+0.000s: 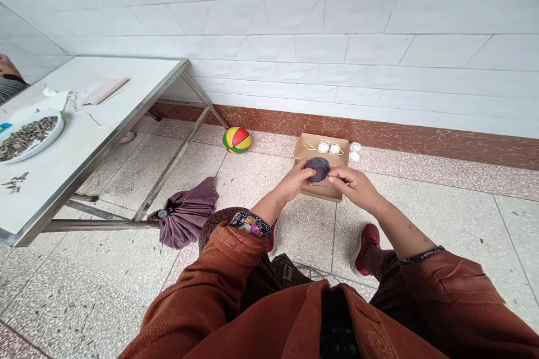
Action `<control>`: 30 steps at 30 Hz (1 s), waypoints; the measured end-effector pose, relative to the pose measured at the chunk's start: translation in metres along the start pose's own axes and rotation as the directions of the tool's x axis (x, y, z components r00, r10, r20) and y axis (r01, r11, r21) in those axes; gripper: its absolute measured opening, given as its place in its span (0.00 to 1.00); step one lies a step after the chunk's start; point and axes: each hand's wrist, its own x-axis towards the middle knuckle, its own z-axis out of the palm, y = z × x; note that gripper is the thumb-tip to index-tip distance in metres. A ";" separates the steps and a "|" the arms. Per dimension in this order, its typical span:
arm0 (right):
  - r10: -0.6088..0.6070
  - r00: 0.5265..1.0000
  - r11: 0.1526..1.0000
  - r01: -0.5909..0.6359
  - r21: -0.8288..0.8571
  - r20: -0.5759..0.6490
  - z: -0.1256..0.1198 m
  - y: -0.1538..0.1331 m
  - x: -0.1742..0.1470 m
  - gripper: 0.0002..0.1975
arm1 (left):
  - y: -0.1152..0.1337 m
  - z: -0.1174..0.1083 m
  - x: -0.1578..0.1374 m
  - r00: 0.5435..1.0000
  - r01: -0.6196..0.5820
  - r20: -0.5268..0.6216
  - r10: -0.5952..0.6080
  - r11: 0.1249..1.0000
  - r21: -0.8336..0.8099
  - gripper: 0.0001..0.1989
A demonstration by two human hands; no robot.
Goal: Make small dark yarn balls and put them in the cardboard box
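A ball of dark purple-grey yarn [319,169] is held over a cardboard box [303,148] on the floor. My left hand [300,178] wraps round the ball's left side, with the thumb on its front. At the right edge of the ball, my right hand [351,184] is closed in a pinch on the yarn; the strand itself is too thin to make out. Inside the box, near its far side, lie white yarn balls [328,147] with a loose white strand. More white yarn [354,151] rests on the floor against the box's right side.
A striped ball [237,140] lies by the wall. A folded purple umbrella [189,213] leans near the leg of a white table [147,76]. On that table are a dish of dark seed-like pieces [31,137] and a roll [109,91]. Another person's arm [10,81] shows at far left.
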 end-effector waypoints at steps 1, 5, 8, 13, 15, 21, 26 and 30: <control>-0.007 1.000 1.000 0.007 0.004 -0.025 -0.002 -0.002 0.001 0.10 | 0.000 0.001 -0.002 1.000 -0.007 0.019 0.005 0.997 0.073 0.26; -0.010 0.991 1.000 0.007 -0.023 -0.131 -0.006 0.003 0.008 0.10 | 0.000 0.004 -0.012 0.978 -0.049 0.206 0.018 0.988 0.145 0.37; 0.021 0.991 1.000 -0.021 0.003 -0.134 -0.005 0.018 0.011 0.10 | 0.001 0.004 -0.020 0.936 -0.029 0.351 0.036 0.999 -0.024 0.40; 0.118 0.990 0.993 -0.117 0.011 -0.076 0.011 0.036 0.008 0.10 | 0.004 -0.001 -0.027 0.929 0.029 0.367 0.052 0.976 -0.214 0.36; 0.136 0.988 0.990 -0.139 -0.034 -0.074 0.018 0.037 0.004 0.10 | 0.006 -0.003 -0.029 0.943 0.026 0.328 0.054 0.972 -0.235 0.35; 0.067 0.997 0.989 -0.072 -0.128 -0.045 0.032 0.027 -0.012 0.10 | 0.000 -0.006 -0.030 0.991 -0.035 0.119 0.057 0.984 -0.176 0.31; -0.037 0.999 0.991 0.038 -0.131 0.014 0.042 0.001 -0.029 0.10 | -0.010 -0.003 -0.033 0.985 -0.128 -0.105 0.139 0.987 0.101 0.28; -0.060 0.993 0.993 0.049 -0.109 -0.099 0.034 -0.018 -0.030 0.10 | -0.014 0.003 -0.046 0.972 -0.214 -0.037 0.233 0.936 0.279 0.29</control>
